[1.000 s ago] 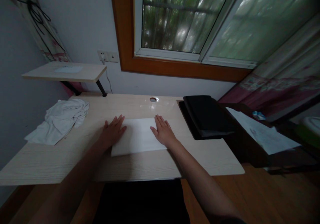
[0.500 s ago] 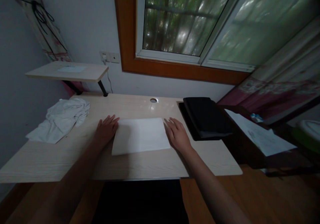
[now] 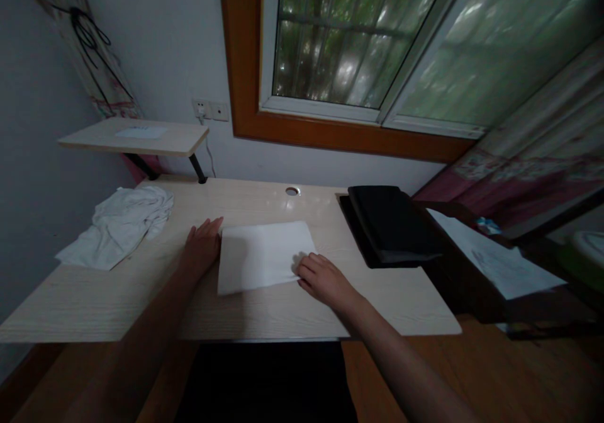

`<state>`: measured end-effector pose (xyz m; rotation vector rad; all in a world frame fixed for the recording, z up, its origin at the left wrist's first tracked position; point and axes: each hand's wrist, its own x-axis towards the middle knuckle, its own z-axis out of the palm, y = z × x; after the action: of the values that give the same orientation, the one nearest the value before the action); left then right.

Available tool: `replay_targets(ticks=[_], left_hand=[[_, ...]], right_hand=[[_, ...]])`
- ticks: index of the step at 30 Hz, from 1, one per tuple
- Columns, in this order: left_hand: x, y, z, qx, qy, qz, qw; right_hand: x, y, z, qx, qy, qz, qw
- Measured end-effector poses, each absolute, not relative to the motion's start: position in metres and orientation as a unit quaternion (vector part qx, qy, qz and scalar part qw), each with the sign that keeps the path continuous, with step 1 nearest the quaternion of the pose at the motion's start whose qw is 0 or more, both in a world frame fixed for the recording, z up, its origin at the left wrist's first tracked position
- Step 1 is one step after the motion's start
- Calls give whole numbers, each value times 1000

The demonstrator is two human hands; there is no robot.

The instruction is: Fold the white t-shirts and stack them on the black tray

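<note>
A flat white rectangular sheet (image 3: 259, 256) lies on the pale wooden desk in front of me; I cannot tell whether it is paper or folded cloth. My left hand (image 3: 204, 243) rests on the desk at the sheet's left edge, its fingers stretched out and holding nothing. At the lower right corner of the sheet, my right hand (image 3: 323, 278) has its fingers bent and closed on it, and the hand hides that corner.
A crumpled white cloth (image 3: 120, 225) lies on the desk's left side, below a small raised shelf (image 3: 179, 144) with a paper on it. Black folders (image 3: 387, 225) sit at the right. Beyond them, a large paper (image 3: 495, 253) covers part of a dark surface.
My right hand has moved left and down from beside the right edge onto the lower right corner, with its fingers curling in. My left hand stays at the left edge.
</note>
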<state>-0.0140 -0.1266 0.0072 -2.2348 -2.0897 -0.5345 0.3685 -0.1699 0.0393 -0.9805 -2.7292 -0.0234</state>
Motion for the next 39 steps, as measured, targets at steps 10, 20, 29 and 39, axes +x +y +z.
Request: replay_targets(ticks=[10, 20, 29, 39], left_hand=[[-20, -122, 7, -725, -660, -197, 10], [-16, -129, 11, -801, -554, -220, -55], [-13, -131, 13, -801, -540, -244, -85], [-9, -127, 17, -789, -554, -248, -94]], right_hand=[[393, -98, 32, -508, -848, -25, 148], [382, -43, 12, -496, -786, 94, 355], [377, -61, 5, -562, -737, 79, 367], [369, -77, 7, -574, -673, 226, 408]])
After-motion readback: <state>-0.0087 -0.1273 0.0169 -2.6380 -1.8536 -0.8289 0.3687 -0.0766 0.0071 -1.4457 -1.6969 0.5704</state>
